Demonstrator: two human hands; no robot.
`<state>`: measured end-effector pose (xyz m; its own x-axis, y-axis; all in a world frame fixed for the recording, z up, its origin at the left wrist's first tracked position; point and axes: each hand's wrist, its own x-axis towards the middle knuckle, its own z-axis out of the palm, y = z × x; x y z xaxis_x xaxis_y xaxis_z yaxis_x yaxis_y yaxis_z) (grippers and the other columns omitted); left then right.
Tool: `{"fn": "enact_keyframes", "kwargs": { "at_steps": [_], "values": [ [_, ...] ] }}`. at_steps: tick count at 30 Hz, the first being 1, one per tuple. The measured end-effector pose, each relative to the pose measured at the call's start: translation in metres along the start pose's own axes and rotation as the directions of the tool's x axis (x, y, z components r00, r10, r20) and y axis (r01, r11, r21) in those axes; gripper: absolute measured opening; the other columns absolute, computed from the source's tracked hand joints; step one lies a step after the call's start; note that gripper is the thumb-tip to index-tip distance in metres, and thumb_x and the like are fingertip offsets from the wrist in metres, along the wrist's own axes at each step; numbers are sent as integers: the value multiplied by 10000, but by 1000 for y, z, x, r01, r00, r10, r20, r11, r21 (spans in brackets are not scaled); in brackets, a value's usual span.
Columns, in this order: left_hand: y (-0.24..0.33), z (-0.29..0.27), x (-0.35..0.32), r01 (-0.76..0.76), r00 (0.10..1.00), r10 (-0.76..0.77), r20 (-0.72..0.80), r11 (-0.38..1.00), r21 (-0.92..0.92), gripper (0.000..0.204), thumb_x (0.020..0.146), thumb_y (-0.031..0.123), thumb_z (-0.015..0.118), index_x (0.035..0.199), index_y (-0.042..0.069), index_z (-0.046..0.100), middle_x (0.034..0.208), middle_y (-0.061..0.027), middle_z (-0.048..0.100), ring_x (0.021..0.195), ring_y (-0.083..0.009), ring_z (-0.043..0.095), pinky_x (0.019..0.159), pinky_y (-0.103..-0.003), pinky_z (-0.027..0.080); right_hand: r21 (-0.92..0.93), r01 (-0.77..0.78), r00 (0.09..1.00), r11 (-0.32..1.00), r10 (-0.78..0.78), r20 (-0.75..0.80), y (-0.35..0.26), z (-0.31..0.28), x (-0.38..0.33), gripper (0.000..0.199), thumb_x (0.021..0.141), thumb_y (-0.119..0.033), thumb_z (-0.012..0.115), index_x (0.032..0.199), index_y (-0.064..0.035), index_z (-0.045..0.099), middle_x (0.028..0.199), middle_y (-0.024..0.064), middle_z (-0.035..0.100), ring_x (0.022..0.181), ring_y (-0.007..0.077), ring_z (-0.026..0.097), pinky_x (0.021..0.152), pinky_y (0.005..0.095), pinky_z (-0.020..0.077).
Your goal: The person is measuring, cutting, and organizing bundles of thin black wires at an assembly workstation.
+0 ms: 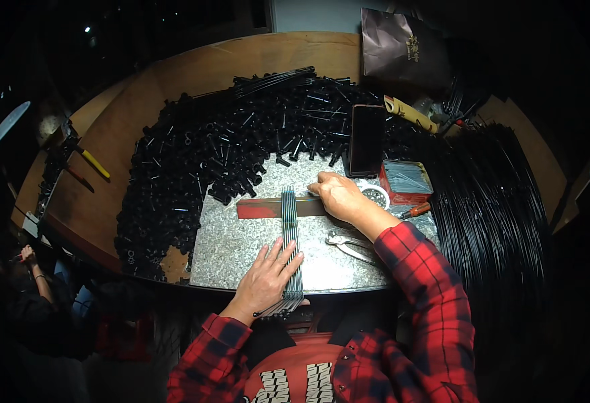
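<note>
A row of thin dark rods point(290, 228) lies side by side across a flat bar point(255, 208), red at its left end, on a speckled grey work board point(221, 248). My left hand point(266, 279) rests over the near part of the rods, fingers stretched across them, with what looks like the thumb tip beneath. The rods' near ends fan out past the board's front edge. Close to the rods' far ends, my right hand point(339, 195) is pinched above the bar; anything between its fingertips is hidden. Metal pliers point(350, 246) lie below the right wrist.
A heap of small black parts point(201, 141) fills the back and left. Beside the right forearm are a white ring point(375, 195), a red box of thin pins point(406, 183) and an orange-handled tool point(416, 211). A phone point(365, 141) stands behind; long black rods point(490, 201) lie right.
</note>
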<state>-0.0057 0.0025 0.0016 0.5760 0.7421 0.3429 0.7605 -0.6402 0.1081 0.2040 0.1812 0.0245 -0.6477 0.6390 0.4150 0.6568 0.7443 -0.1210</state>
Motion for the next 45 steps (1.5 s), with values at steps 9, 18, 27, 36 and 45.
{"fn": "enact_keyframes", "kwargs": {
  "at_steps": [9, 18, 27, 36, 45],
  "values": [
    [1, -3, 2, -16, 1000, 16, 12, 1000, -11, 840, 748, 647, 611, 1294, 18, 499, 1375, -223, 436, 1290, -425, 382, 1051, -542, 314, -40, 26, 1000, 999, -27, -13, -4, -1, 6, 177, 812, -132, 519, 819, -32, 665, 853, 160, 593, 887, 312, 605, 751, 416, 501],
    [2, -3, 3, -15, 1000, 15, 18, 1000, 15, 849, 743, 654, 612, 1283, 7, 503, 1368, -228, 443, 1292, -425, 382, 1051, -547, 316, -57, 33, 999, 998, -32, 27, -1, 5, 10, 245, 866, -156, 517, 1000, -58, 697, 866, 136, 571, 894, 299, 585, 764, 402, 481],
    [5, -8, 4, 2, 1000, -1, 23, 1000, -19, 848, 744, 650, 614, 1284, 7, 503, 1366, -226, 445, 1293, -423, 383, 1054, -539, 314, -67, 78, 996, 995, -81, -32, -5, 5, 13, 236, 866, -167, 524, 991, -63, 695, 846, 126, 568, 859, 294, 581, 740, 402, 478],
    [3, -6, 3, -5, 1000, 5, 15, 1000, -10, 833, 746, 645, 616, 1277, 12, 512, 1363, -226, 449, 1289, -423, 389, 1048, -537, 322, -32, 68, 997, 997, -69, -41, -6, 9, 15, 229, 874, -164, 525, 975, -51, 695, 853, 137, 572, 864, 306, 583, 734, 413, 478],
    [4, -6, 5, -6, 1000, 6, 19, 1000, -16, 827, 745, 639, 622, 1270, 9, 517, 1366, -227, 445, 1286, -427, 390, 1043, -544, 325, -96, 106, 994, 990, -107, -9, -7, 4, 16, 242, 858, -149, 514, 995, -38, 680, 860, 150, 566, 869, 303, 579, 744, 403, 479]
  ]
}}
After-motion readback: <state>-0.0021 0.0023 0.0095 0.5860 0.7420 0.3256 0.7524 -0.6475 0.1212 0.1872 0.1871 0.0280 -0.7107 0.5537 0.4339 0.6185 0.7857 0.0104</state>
